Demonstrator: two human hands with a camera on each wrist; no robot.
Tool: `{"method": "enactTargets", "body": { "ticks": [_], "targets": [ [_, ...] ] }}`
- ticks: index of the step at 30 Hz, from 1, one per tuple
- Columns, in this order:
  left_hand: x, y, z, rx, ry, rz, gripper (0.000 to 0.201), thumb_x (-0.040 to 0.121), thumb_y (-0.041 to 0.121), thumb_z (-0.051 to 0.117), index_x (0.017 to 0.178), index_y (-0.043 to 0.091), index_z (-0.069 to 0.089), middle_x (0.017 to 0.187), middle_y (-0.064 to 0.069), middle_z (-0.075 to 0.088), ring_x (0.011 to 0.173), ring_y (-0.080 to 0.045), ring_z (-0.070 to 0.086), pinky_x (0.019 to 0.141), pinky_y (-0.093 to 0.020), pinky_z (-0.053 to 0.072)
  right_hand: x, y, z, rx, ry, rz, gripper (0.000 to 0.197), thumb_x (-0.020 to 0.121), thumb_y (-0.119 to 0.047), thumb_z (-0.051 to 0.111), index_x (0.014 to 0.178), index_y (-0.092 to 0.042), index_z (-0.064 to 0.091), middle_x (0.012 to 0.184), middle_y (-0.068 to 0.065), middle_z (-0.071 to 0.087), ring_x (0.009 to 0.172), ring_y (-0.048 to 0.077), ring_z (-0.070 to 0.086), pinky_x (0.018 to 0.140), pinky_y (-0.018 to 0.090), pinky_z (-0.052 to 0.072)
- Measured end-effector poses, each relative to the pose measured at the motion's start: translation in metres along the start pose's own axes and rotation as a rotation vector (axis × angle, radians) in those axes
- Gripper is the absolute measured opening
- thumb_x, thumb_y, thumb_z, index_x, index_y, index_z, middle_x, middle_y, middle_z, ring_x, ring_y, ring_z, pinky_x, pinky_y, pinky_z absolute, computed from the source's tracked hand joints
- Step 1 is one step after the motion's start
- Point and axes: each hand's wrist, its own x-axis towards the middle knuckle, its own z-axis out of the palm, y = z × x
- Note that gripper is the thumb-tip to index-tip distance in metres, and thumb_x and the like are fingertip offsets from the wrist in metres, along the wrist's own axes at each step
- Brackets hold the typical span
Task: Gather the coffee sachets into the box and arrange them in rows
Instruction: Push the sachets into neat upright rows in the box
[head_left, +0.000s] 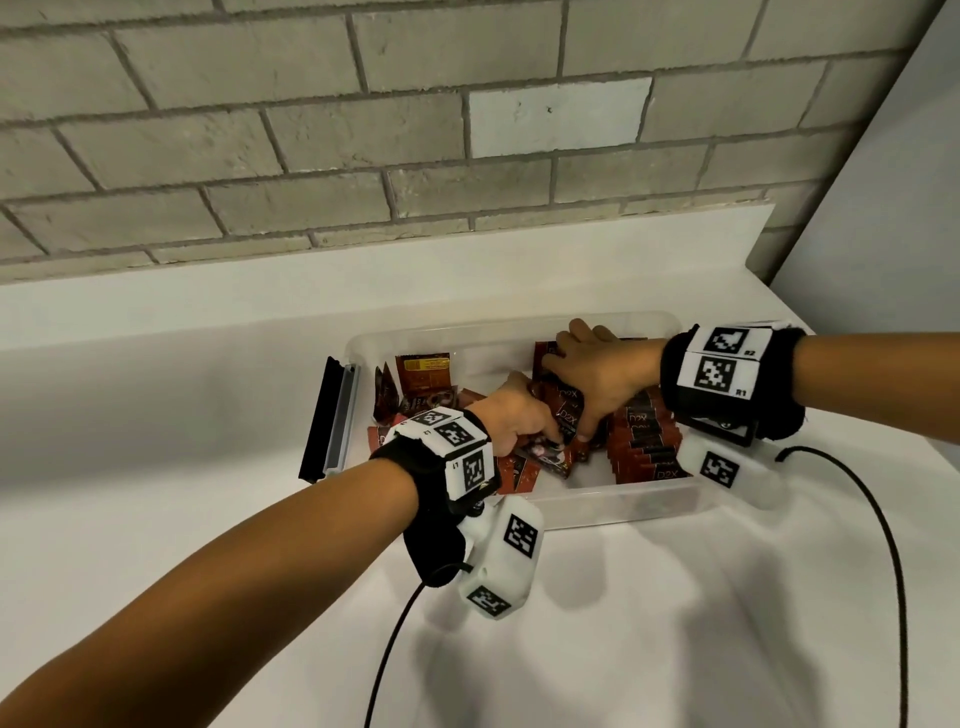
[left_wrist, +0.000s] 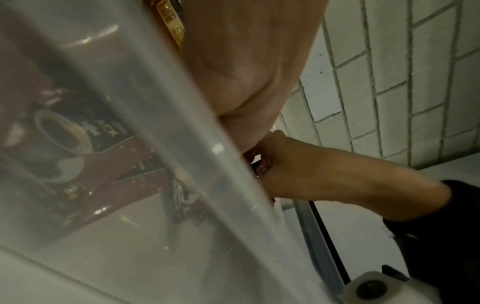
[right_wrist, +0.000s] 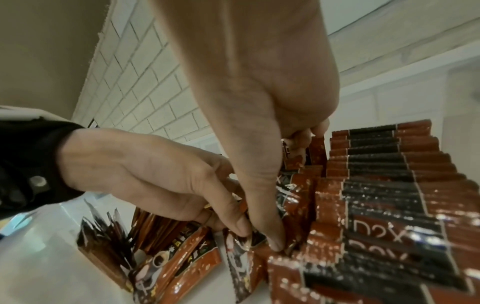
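A clear plastic box (head_left: 613, 501) stands on the white counter and holds red, brown and black coffee sachets. A neat row of upright sachets (head_left: 644, 441) (right_wrist: 376, 185) fills its right side. Loose sachets (head_left: 415, 395) (right_wrist: 168, 263) lean and lie at the left. My right hand (head_left: 602, 374) (right_wrist: 259, 102) reaches in from the right and grips a small bundle of sachets (head_left: 566, 410) mid-box. My left hand (head_left: 519, 421) (right_wrist: 155, 170) pinches one sachet (head_left: 545, 457) (right_wrist: 241, 257) beside that bundle. Through the box wall (left_wrist: 182, 144) another sachet (left_wrist: 85, 133) shows, blurred.
A black and grey strip (head_left: 332, 421), perhaps a lid on edge, stands against the box's left side. A grey brick wall (head_left: 363, 130) runs behind the counter and a white panel (head_left: 883, 208) closes the right. A black cable (head_left: 883, 519) loops over the counter at the right.
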Motion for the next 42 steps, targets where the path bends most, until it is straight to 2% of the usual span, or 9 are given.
{"method": "enactTargets", "body": {
  "ticks": [6,10,12,17,20,27,30,35,42],
  "targets": [
    [-0.024,0.003,-0.014,0.528,-0.004,0.117,0.066,0.081,0.027,0.072,0.130,0.001,0.036,0.123,-0.013,0.050,0.111,-0.027,0.053,0.088,-0.037,0.050,-0.005,0.000,0.000,0.111,0.017,-0.094,0.075,0.074,-0.042,0.075,0.130,-0.011,0.036,0.120,0.008,0.049,0.107,0.021,0.044,0.087,0.033,0.044],
    [-0.052,0.008,-0.021,0.825,-0.154,0.208,0.040,0.095,0.046,0.047,0.082,0.008,0.053,0.076,-0.004,0.051,0.066,-0.017,0.050,0.057,-0.023,0.041,-0.007,-0.001,0.003,0.140,-0.026,-0.092,0.078,0.079,-0.037,0.071,0.138,-0.011,0.027,0.113,0.010,0.052,0.102,0.022,0.047,0.082,0.032,0.044],
    [-0.067,0.010,-0.021,0.847,-0.252,0.203,0.039,0.099,0.041,0.039,0.096,0.009,0.062,0.072,-0.001,0.054,0.062,-0.016,0.052,0.064,-0.025,0.047,-0.007,-0.002,0.003,0.107,-0.041,-0.087,0.083,0.082,-0.039,0.069,0.143,-0.012,0.021,0.121,0.011,0.052,0.112,0.026,0.045,0.097,0.039,0.039],
    [-0.078,0.008,-0.017,0.958,-0.379,0.260,0.039,0.098,0.039,0.039,0.116,0.017,0.066,0.115,-0.004,0.064,0.104,-0.024,0.061,0.095,-0.041,0.050,-0.008,-0.003,0.003,0.092,-0.058,-0.090,0.084,0.083,-0.036,0.068,0.145,-0.013,0.017,0.127,0.013,0.051,0.119,0.028,0.041,0.106,0.047,0.032],
    [-0.079,0.008,-0.017,0.973,-0.421,0.262,0.035,0.097,0.040,0.042,0.114,0.021,0.067,0.106,0.002,0.063,0.105,-0.021,0.059,0.096,-0.038,0.049,-0.007,-0.005,0.005,0.110,-0.058,-0.115,0.085,0.082,-0.034,0.070,0.145,-0.011,0.018,0.129,0.013,0.051,0.117,0.028,0.044,0.099,0.043,0.042],
    [-0.079,0.004,-0.023,0.827,-0.238,0.260,0.030,0.095,0.039,0.052,0.080,0.014,0.058,0.067,0.002,0.050,0.058,-0.011,0.053,0.051,-0.014,0.042,-0.010,-0.001,0.002,0.274,-0.031,-0.211,0.075,0.080,-0.024,0.074,0.136,-0.009,0.027,0.112,0.007,0.054,0.089,0.016,0.051,0.061,0.019,0.040],
    [-0.068,0.008,-0.048,0.781,-0.015,0.283,0.078,0.077,0.053,0.069,0.131,0.006,0.038,0.119,-0.008,0.048,0.110,-0.021,0.053,0.089,-0.023,0.046,-0.022,0.009,-0.020,0.414,-0.016,-0.281,0.060,0.079,-0.022,0.074,0.123,-0.014,0.033,0.095,-0.004,0.055,0.074,0.008,0.055,0.052,0.011,0.042],
    [-0.055,0.014,-0.075,0.042,-0.566,0.263,0.116,0.047,0.043,0.091,0.142,0.020,0.028,0.126,-0.005,0.057,0.115,-0.020,0.058,0.098,-0.034,0.047,-0.061,0.021,-0.057,0.748,-0.047,-0.455,0.056,0.082,-0.011,0.070,0.120,-0.023,0.030,0.101,-0.004,0.058,0.084,0.003,0.062,0.067,0.020,0.052],
    [-0.067,0.022,-0.063,-0.379,-0.811,0.354,0.055,0.057,0.020,0.088,0.106,0.007,0.069,0.102,-0.016,0.070,0.093,-0.026,0.069,0.080,-0.035,0.057,-0.078,0.025,-0.064,0.879,-0.121,-0.545,0.058,0.082,-0.004,0.069,0.117,-0.021,0.027,0.101,0.018,0.063,0.081,0.031,0.063,0.067,0.029,0.056]
  ]
}}
